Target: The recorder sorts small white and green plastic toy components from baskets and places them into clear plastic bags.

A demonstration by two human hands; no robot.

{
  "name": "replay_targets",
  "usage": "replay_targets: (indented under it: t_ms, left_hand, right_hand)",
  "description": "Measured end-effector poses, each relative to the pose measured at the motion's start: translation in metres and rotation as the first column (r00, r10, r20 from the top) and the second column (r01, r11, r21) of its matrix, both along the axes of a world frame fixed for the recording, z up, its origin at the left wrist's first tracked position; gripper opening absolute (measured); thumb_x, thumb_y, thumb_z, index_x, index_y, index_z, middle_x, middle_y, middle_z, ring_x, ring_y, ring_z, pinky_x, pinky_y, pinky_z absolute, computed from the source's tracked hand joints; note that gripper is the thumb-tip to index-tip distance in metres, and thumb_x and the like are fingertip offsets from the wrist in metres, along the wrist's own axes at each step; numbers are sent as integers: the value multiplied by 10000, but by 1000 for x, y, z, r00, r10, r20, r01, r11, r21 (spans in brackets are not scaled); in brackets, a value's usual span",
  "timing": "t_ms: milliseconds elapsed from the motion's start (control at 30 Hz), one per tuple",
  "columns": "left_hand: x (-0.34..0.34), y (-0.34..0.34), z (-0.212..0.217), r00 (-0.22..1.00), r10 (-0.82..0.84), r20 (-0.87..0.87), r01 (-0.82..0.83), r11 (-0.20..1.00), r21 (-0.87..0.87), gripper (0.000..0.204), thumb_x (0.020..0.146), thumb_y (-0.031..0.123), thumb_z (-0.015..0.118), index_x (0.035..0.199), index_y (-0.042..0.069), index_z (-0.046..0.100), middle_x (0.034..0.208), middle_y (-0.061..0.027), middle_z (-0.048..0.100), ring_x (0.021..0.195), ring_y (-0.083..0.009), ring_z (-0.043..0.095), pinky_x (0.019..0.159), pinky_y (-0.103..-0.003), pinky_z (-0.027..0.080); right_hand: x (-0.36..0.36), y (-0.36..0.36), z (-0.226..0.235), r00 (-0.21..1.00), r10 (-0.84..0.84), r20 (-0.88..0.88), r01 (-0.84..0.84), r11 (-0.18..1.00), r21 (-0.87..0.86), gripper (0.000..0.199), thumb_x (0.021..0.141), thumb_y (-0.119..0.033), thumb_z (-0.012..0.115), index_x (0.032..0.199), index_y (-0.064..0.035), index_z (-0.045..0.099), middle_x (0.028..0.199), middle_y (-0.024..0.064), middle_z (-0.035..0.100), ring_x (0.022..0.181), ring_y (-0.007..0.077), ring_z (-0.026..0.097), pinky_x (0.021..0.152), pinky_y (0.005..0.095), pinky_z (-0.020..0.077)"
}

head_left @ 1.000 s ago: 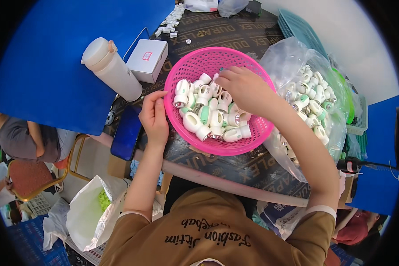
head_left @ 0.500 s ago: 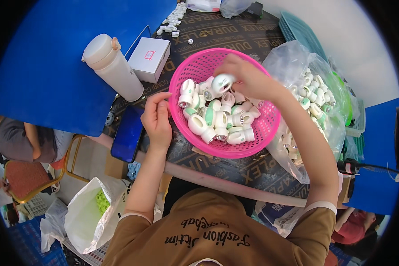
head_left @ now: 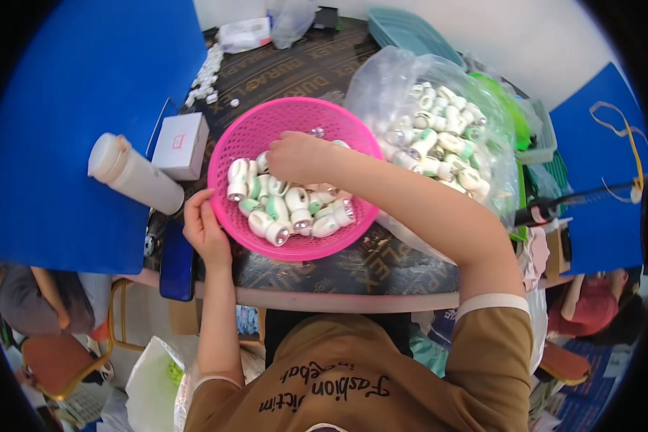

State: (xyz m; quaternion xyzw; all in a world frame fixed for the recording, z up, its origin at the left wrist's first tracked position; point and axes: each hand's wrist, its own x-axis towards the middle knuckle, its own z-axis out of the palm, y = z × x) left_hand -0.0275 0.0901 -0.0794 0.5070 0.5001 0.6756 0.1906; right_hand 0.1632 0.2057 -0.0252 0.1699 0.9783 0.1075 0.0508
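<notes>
On the dark tabletop [head_left: 381, 266] sits a big clear bag [head_left: 439, 137] full of little white and green bottles, just right of a round pink basket [head_left: 295, 173]. Next to the basket's left side lies a tall white bottle [head_left: 133, 174] and a small white box [head_left: 182, 144].

A moment ago the basket sat further up and to the right; now it is closer to the person and lower down. That suggests the person is pulling it in to sort the bottles more easily.

Small bottles [head_left: 281, 209] fill the near half of the basket. The right hand [head_left: 295, 155] has moved from the right rim to the middle of the pile, fingers curled down, and I cannot tell if its grip holds a bottle. The left hand [head_left: 205, 230] still pinches the basket's near left rim, grip closed on it.
</notes>
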Motion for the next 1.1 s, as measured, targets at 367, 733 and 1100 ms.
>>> replay_targets:
  t_ms: [367, 733, 1100]
  left_hand:
    - [19, -6, 5, 999, 23, -33, -23, 1000, -5, 188, 937, 60, 428, 980, -19, 593, 921, -61, 614, 828, -109, 550, 755, -238, 443]
    - [-4, 2, -9, 999, 7, 45, -7, 1000, 7, 175, 943, 48, 436, 1014, -11, 586, 931, -33, 607, 825, -71, 530, 737, -201, 428]
    - [-38, -6, -12, 989, -40, 141, 45, 999, -31, 162, 923, 46, 451, 1000, 17, 591, 709, 18, 550, 618, -32, 462, 566, -174, 371]
  right_hand:
    - [201, 1, 121, 299, -801, -519, 480, 596, -644, 372, 707, -304, 690, 968, -40, 663, 885, 120, 679, 792, 214, 645, 719, 336, 490]
    - [217, 7, 118, 558, -820, -126, 829, 542, 140, 539, 649, -1, 674, 1166, -74, 539, 1114, 90, 563, 1090, 273, 516, 853, 392, 458]
    - [-25, -31, 37, 929, -10, -371, -45, 989, -139, 313, 733, -51, 589, 1044, -28, 573, 1012, 108, 590, 1029, 267, 550, 841, 365, 462]
